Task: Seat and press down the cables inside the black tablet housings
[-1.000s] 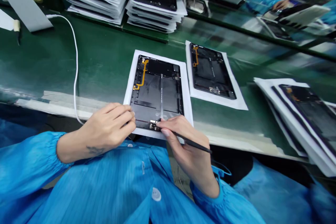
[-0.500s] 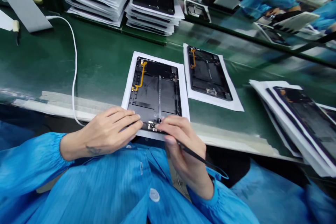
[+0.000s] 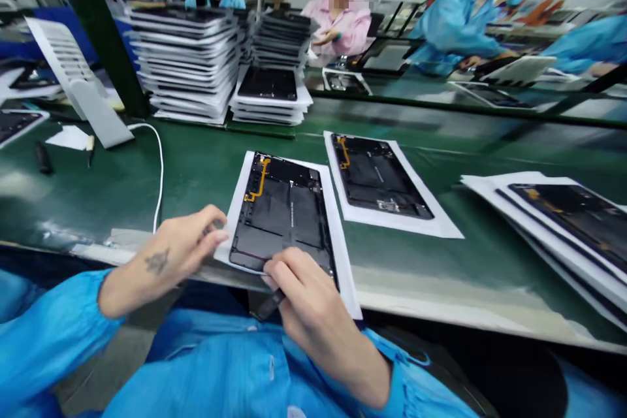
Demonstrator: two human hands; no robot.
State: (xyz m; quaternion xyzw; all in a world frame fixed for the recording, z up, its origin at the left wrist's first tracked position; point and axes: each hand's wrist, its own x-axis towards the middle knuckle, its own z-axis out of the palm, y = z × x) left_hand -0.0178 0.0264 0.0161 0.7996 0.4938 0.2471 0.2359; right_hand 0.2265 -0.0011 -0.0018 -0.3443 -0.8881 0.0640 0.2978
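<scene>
A black tablet housing (image 3: 274,232) with an orange flex cable (image 3: 259,186) lies on a white sheet (image 3: 337,228) at the bench's front edge. My right hand (image 3: 313,313) is closed at its near edge, fingertips on top and thumb low against the rim. It covers the near right part of the housing. Below the thumb shows a blurred dark piece (image 3: 269,305) that I cannot identify. Just left of the housing, my left hand (image 3: 189,241) is raised with curled fingers, thumb and forefinger slightly apart and nothing visible between them.
A second tablet housing (image 3: 377,176) lies on paper to the right. Further right is a pile of housings and sheets (image 3: 553,209). Tall stacks (image 3: 186,65) stand at the back left, beside a white stand (image 3: 93,98) with a white cable (image 3: 160,189). Co-workers sit beyond.
My view has tilted up. My left hand has come off the housing to its left. My right hand has turned over the near edge, and the thin black tool it held is no longer plainly visible.
</scene>
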